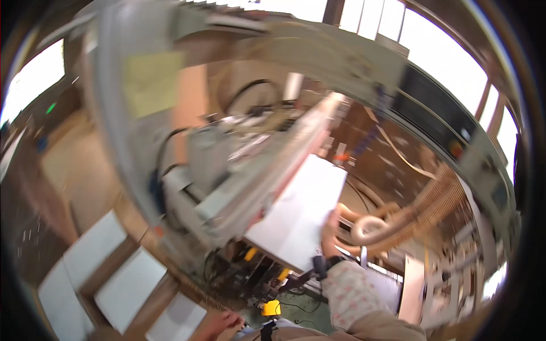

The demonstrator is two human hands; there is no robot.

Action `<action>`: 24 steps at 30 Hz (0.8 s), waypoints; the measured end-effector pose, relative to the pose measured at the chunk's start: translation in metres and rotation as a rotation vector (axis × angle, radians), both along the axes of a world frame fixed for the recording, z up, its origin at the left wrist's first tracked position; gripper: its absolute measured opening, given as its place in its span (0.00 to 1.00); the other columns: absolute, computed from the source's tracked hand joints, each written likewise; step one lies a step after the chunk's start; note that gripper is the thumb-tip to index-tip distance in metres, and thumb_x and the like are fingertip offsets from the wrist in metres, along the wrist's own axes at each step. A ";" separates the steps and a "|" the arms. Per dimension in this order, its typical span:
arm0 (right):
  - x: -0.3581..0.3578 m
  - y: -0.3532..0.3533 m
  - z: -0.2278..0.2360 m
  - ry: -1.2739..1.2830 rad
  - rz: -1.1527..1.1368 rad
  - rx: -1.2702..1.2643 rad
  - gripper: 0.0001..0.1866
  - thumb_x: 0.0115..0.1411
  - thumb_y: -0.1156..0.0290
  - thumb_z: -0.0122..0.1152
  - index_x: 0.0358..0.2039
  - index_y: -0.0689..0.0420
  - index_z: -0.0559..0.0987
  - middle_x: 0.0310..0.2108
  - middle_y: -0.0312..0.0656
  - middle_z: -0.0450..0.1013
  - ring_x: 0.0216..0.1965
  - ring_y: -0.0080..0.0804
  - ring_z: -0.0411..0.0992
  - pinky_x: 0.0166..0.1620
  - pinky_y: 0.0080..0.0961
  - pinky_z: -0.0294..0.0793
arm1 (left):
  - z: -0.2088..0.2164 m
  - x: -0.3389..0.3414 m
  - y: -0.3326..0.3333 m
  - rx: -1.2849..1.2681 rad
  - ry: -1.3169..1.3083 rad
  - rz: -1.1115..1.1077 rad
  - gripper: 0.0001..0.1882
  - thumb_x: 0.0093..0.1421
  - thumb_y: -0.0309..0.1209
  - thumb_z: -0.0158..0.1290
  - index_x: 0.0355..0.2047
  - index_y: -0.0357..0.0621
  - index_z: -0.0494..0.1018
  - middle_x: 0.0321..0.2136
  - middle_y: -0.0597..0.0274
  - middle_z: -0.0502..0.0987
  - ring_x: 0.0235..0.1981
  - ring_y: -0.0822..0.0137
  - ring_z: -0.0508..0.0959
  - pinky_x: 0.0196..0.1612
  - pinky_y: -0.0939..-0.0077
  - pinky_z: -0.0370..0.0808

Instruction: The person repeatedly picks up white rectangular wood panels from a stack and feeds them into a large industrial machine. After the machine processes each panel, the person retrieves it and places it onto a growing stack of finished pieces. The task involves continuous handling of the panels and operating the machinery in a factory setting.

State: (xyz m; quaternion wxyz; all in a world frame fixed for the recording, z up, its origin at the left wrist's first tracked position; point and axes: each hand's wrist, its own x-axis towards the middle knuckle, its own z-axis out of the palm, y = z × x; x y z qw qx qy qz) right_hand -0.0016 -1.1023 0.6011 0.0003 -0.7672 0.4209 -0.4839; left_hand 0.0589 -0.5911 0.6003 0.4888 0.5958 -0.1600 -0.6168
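Where the right hand (329,234) meets the right edge of a white rectangular panel (298,213), its fingers lie along that edge; blur leaves it unclear whether they close on the panel or only press against it. The panel lies at the centre of the view, on the near side of the grey woodworking machine (219,202), its left edge close beside the machine's long slanting rail (290,153). A black band (325,267) circles the right wrist, below which shows a pale patterned sleeve (355,292). The left hand (227,321) is low in the view, apart from the panel; its grip cannot be told. Beneath the panel's near edge show 2 yellow fittings (249,254). Farther left, 4 white boards (131,288) lie on a brown surface (111,266), the smallest nearest the left hand. Beyond the panel's right edge are a coiled tan hose (372,228) and ribbed ducting (429,199).
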 end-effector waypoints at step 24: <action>-0.401 0.100 0.022 -1.430 0.214 1.263 0.22 0.59 0.52 0.45 0.44 0.58 0.65 0.36 0.45 0.71 0.35 0.35 0.70 0.35 0.35 0.72 | 0.117 -0.114 -0.132 -0.075 -0.223 -0.166 0.18 0.61 0.30 0.43 0.49 0.31 0.62 0.40 0.53 0.73 0.42 0.65 0.73 0.48 0.74 0.69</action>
